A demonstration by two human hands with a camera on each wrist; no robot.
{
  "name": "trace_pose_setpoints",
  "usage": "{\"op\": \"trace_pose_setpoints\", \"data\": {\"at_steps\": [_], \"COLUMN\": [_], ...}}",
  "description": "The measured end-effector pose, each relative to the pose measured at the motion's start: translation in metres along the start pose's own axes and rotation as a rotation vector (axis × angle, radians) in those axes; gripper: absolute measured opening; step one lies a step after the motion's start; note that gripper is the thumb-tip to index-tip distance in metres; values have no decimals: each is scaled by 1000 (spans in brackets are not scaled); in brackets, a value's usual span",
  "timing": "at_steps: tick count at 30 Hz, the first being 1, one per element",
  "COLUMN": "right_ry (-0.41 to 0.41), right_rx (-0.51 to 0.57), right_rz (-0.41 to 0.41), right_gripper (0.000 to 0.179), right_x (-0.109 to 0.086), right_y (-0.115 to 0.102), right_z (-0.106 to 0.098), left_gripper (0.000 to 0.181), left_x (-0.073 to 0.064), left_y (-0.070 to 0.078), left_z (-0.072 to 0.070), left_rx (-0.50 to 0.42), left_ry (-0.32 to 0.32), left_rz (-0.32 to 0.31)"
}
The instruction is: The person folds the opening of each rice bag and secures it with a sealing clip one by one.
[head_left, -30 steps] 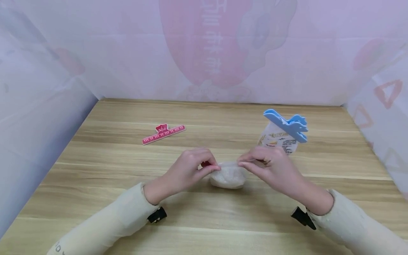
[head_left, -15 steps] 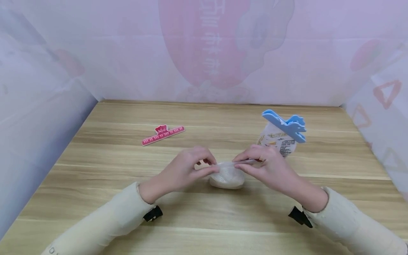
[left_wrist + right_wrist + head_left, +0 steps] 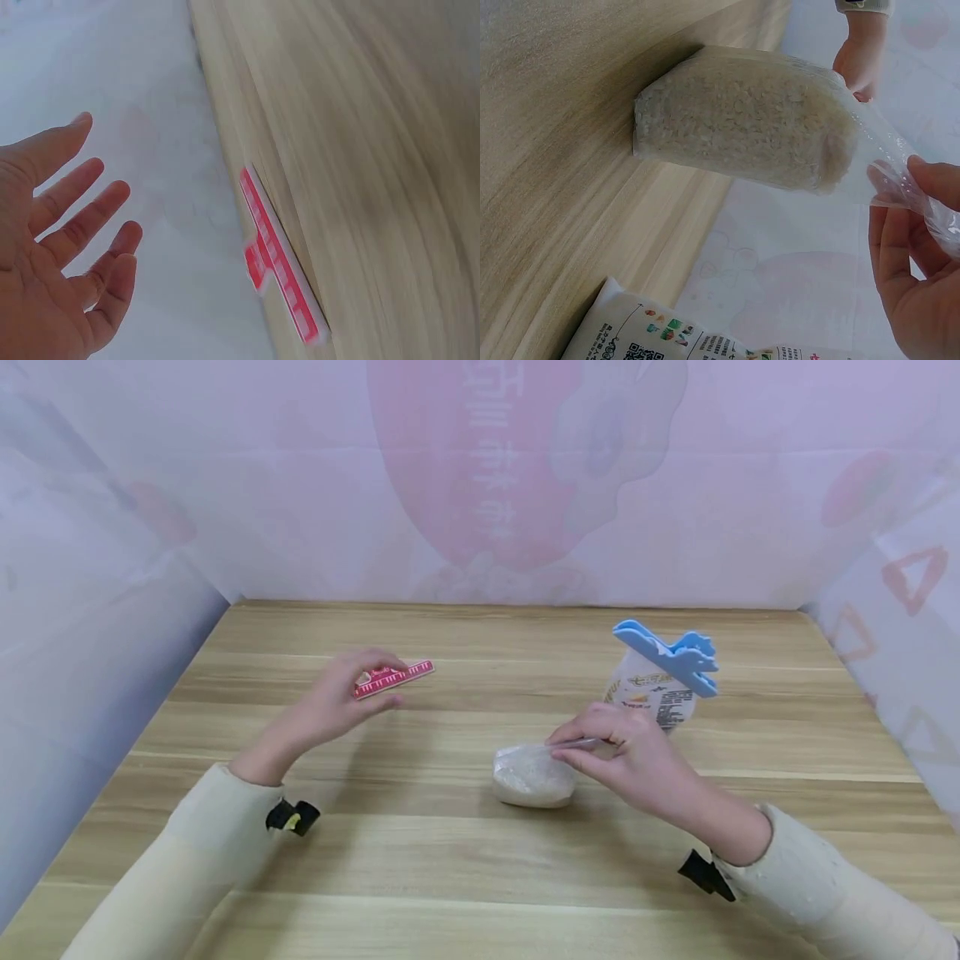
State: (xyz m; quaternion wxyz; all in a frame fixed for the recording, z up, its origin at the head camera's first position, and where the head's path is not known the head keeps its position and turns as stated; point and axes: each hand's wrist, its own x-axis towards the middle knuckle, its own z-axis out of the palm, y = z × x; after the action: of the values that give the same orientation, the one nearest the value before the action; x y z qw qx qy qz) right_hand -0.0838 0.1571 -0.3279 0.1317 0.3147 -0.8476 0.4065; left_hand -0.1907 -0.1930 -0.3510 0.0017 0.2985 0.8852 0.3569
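Observation:
A clear plastic bag of rice (image 3: 742, 124) stands on the wooden table, its top gathered and twisted. My right hand (image 3: 633, 756) pinches that gathered top between thumb and fingers, as the right wrist view shows closely. My left hand (image 3: 337, 697) is over the table at the left with fingers spread apart and nothing in its grasp. In the head view it overlaps part of a pink sealing clip (image 3: 397, 677) with a piano-key pattern. The left wrist view shows this clip lying flat on the wood, apart from the fingers (image 3: 79, 229).
Behind my right hand stands a white printed bag (image 3: 648, 689) with a blue clip (image 3: 667, 656) across its top. Pale printed sheets (image 3: 495, 485) wall the table (image 3: 465, 877) at the back and both sides.
My left hand has let go of the rice bag and moved left and away from me, toward the pink clip. My right hand keeps its pinch on the bag's top.

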Motion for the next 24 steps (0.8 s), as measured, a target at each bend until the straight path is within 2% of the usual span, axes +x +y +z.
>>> {"op": "trace_pose_setpoints", "data": {"at_steps": [6,15,19,24], "right_ry": [5,5,9,19], "right_rx": [1,-4,1,13], "right_rz": [-8,0,-4,-22], "right_gripper": [19,19,19,20], "right_x": [0,-1,-1,-1], "right_y": [0,0,1,2], "right_z": [1,2,2,2], "left_gripper": [40,49,50,46], "left_x": [7,21,26,32], "left_y": [-32,-65,-75,-86], "left_z": [-17,-24,-23,-19], "left_rx": [64,113,101,95], "left_ry": [19,-37,-56,-93], "left_rz": [-112,-272,-306,-314]}}
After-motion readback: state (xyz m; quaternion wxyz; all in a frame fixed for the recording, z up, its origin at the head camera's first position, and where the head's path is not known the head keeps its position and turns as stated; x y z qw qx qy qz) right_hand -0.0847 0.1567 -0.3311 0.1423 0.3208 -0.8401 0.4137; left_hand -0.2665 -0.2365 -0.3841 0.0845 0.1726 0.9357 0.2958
